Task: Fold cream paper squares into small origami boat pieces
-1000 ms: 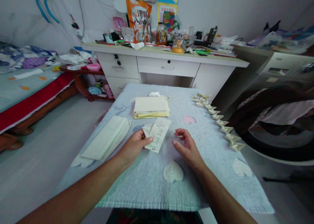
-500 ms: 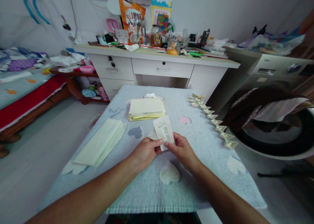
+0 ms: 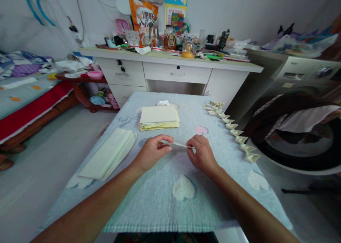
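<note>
Between my two hands a small folded sheet of paper [image 3: 179,145] is held almost edge-on above the table. My left hand [image 3: 153,150] has thumb and fingers around its left end. At its right end, my right hand [image 3: 201,151] pinches the paper between thumb and curled fingers. Beyond my hands lies a stack of cream and yellow paper [image 3: 159,115]. A pile of long pale green folded paper [image 3: 108,154] rests on the left. Along the right side runs a row of folded paper pieces [image 3: 237,133] with pointed tips.
The table bears a blue cloth [image 3: 149,204] with heart patterns. Behind it stands a white desk [image 3: 176,70] crowded with a snack bag [image 3: 144,19], a jar [image 3: 169,37] and clutter. On the right is a washing machine [image 3: 301,72] with its door open; a bed [image 3: 29,97] is at left.
The paper has turned from showing its printed face, upright, to lying nearly edge-on across. My hands have moved apart and slightly away from me, one at each end.
</note>
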Tool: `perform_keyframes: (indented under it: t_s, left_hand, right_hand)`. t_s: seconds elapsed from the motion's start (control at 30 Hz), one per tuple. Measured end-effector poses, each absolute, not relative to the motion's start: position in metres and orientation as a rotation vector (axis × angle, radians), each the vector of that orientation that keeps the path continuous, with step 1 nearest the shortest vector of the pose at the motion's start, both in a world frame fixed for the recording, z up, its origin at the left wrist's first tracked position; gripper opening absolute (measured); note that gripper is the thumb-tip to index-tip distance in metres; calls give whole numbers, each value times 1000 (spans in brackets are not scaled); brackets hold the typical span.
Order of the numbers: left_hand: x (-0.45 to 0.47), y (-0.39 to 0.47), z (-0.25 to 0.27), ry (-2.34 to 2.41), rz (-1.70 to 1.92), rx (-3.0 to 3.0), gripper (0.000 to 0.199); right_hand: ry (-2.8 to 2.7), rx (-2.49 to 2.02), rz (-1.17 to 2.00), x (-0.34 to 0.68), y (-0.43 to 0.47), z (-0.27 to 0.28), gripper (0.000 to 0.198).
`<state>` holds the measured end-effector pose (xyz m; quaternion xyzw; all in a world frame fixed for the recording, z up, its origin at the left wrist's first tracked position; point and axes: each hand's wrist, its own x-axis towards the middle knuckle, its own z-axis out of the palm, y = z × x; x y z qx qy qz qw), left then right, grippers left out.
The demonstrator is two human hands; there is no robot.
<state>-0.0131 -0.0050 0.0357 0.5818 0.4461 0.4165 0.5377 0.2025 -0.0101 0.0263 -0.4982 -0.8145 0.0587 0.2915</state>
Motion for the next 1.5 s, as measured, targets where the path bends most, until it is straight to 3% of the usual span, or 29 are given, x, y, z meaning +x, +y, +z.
perform_keyframes:
  t_s: [0.1,0.27,0.4,0.67,0.8,0.97,1.13,1.5]
  left_hand:
    - [-14,-7,24,1042,1073,1565,14]
    - [-25,-16,7,1106,927,2004,19]
    - [-34,-24,1,1113,738,2279,28]
    - [-31,-40,18,1190,428,2766,22]
    - [-21,-44,19,1164,354,2754,7]
    - [-21,-39,9,1181,471,2653,16]
    - [-26,-36,2,1182,654,2470,13]
    - [-23,-30,-2,1245,698,2346,17]
  right_hand:
    - [-2310,-1324,-42,204,-12,21,18]
    - [-2544,-1250,-126,206,-17,11,13]
    - [-2668,-1209,-35,205,-21,12,12]
    - [-2590,-1222,300,212,-20,14,19]
    - [-2512,-1199,395,214,-16,9,20]
    - [-2365,-1216,489,216,-15,4,16]
    - [-2284,-1234,563,217,-16,6,9]
    - [-2215,-1256,565,224,-13,0,3]
